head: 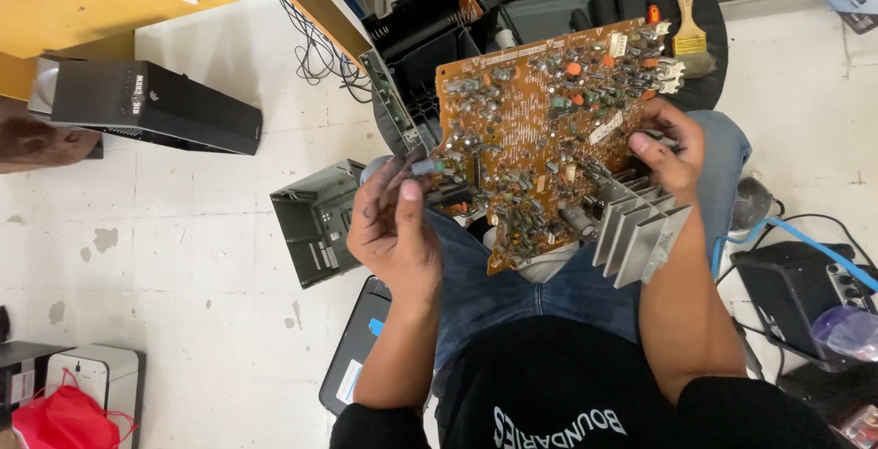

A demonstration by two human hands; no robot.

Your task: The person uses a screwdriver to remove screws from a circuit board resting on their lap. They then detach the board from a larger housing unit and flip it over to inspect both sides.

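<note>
Circuit board (540,129) — both hands grip opp. edges, over lap.

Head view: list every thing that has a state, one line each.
circuit board: held tilted over the lap, component side up
heatsink: attached at the board's edge
left hand: gripping the board's left edge
right hand: gripping its right edge
paintbrush: lying flat

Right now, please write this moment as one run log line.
left hand: grips circuit board edge | right hand: holds board near heatsink | board: over lap
</note>
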